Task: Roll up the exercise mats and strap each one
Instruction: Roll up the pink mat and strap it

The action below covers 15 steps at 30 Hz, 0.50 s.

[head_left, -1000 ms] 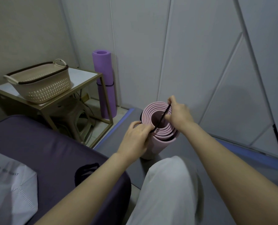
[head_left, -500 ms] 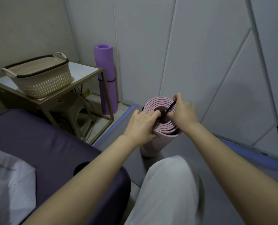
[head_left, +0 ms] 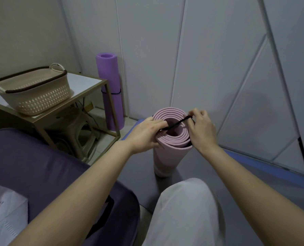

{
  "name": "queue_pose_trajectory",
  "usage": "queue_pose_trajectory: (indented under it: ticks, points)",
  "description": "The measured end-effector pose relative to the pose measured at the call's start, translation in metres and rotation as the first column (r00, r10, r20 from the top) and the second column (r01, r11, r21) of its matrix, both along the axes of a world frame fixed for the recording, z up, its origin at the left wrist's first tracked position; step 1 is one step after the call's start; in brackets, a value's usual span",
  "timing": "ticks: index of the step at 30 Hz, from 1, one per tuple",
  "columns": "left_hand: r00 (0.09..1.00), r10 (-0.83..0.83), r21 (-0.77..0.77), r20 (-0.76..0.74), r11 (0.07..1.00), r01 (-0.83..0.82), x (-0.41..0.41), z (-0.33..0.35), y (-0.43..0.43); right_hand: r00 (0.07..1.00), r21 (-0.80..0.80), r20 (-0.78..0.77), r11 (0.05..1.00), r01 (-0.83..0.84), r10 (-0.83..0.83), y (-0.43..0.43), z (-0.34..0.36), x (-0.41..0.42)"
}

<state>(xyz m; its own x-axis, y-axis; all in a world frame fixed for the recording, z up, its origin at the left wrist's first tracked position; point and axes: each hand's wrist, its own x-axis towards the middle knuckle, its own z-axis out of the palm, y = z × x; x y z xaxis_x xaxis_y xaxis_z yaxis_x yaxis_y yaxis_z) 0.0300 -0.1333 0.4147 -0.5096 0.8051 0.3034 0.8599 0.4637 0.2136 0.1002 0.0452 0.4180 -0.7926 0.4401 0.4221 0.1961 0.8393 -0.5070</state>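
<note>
A rolled pink mat (head_left: pixel 169 157) stands on end on the grey floor in front of my knee. A black strap (head_left: pixel 177 123) is stretched across its open top. My left hand (head_left: pixel 145 134) pinches the strap's left end at the roll's near-left rim. My right hand (head_left: pixel 200 128) pinches the other end at the far-right rim. A purple mat (head_left: pixel 110 86), rolled and bound by a dark strap at its middle, leans upright against the wall at the back.
A metal-framed side table (head_left: pixel 87 82) with a cream basket (head_left: pixel 34 93) stands at the left, a stool under it. A purple cushioned bench (head_left: pixel 41 167) with a white bag (head_left: pixel 4 215) fills the near left. White wall panels close off the right.
Both hands shifted slightly right with the pink roll. The strap has been pulled wider across the roll's top, my right hand moving out to the far rim.
</note>
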Motion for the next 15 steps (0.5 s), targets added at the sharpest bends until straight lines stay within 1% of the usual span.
queue_pose_trajectory:
  ticks: [3,6,8,10,12,15]
  points:
    - [1.000,-0.012,0.031,0.011,0.999,0.012,-0.008,0.002,-0.001,0.987,0.007,-0.059,0.989,-0.146,0.146,0.013,-0.005,-0.005]
    - [0.998,-0.014,0.050,0.055,0.999,0.011,-0.016,0.003,-0.004,0.967,-0.052,-0.110,0.970,-0.237,0.230,0.021,-0.007,-0.008]
    - [0.997,-0.020,0.046,0.080,0.999,0.016,-0.022,0.003,-0.008,0.954,-0.140,-0.134,0.948,-0.285,0.267,0.024,-0.004,-0.010]
    - [0.995,-0.021,0.038,0.096,0.999,0.018,-0.028,0.002,-0.012,0.954,-0.311,-0.124,0.902,-0.300,0.274,0.027,0.000,-0.011]
    - [0.993,-0.023,0.029,0.118,0.999,0.020,-0.032,0.001,-0.014,0.955,-0.477,-0.102,0.829,-0.292,0.279,0.033,0.000,-0.010]
    - [0.988,-0.020,0.032,0.156,0.999,0.015,-0.034,0.001,-0.015,0.960,-0.505,-0.078,0.820,-0.271,0.269,0.038,-0.005,-0.008]
